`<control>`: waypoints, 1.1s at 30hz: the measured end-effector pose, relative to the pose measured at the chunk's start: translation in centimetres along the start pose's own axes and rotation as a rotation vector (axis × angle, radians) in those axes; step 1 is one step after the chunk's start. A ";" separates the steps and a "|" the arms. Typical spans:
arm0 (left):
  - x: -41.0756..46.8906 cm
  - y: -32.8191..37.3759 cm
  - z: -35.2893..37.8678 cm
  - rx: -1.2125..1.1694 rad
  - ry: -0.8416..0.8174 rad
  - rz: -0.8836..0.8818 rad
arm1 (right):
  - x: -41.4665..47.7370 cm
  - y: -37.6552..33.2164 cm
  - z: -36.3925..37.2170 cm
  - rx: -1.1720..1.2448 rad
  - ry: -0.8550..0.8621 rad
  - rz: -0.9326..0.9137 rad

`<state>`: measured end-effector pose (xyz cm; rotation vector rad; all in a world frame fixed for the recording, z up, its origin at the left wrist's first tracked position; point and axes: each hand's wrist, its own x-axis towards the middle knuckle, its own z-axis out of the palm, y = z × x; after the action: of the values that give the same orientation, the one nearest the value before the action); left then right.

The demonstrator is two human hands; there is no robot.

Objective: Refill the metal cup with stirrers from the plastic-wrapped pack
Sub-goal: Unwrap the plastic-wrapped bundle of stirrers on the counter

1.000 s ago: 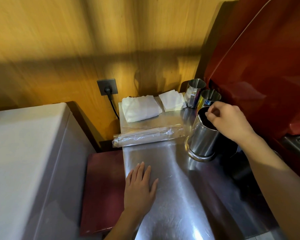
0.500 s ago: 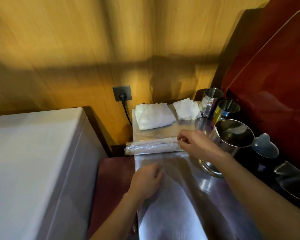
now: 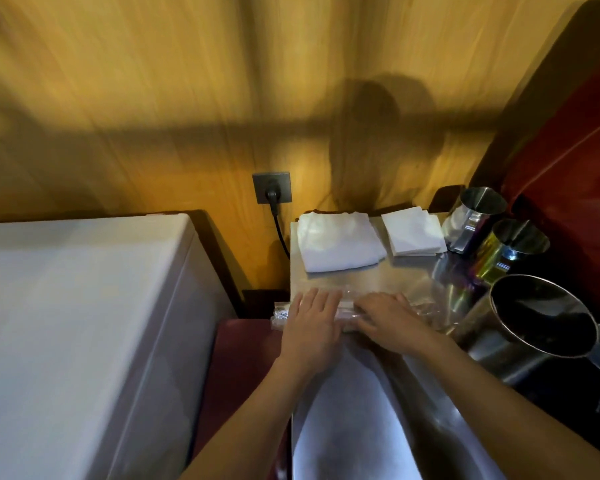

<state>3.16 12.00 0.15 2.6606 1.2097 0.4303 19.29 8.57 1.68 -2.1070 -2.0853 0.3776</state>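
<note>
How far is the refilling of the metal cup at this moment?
Early stage. Done: nothing visibly transferred yet. In hand: the left hand and right hand both lie on the clear plastic-wrapped stirrer pack, which rests on the steel counter. Left: open the pack and move stirrers into the large shiny metal cup.

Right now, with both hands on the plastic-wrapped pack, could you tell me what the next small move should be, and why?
Probably close both hands on the wrap and pull it open. The left hand and right hand lie side by side on the plastic-wrapped pack, which rests flat on the steel counter and looks unopened. The large metal cup stands just to the right.
</note>
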 end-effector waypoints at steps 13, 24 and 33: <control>-1.1 1.3 0.4 -0.069 -0.041 0.022 | 3.5 0.7 1.5 0.065 -0.024 0.099; -2.2 1.3 0.0 -0.055 -0.033 0.028 | 3.8 -0.1 1.4 0.014 -0.133 0.100; -2.5 1.9 -0.4 -0.180 0.043 -0.017 | 2.9 -0.4 -0.5 0.302 -0.133 0.121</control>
<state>2.87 8.88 0.59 2.4995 1.1455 0.5685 19.00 11.54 2.09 -2.0780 -1.8303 0.8133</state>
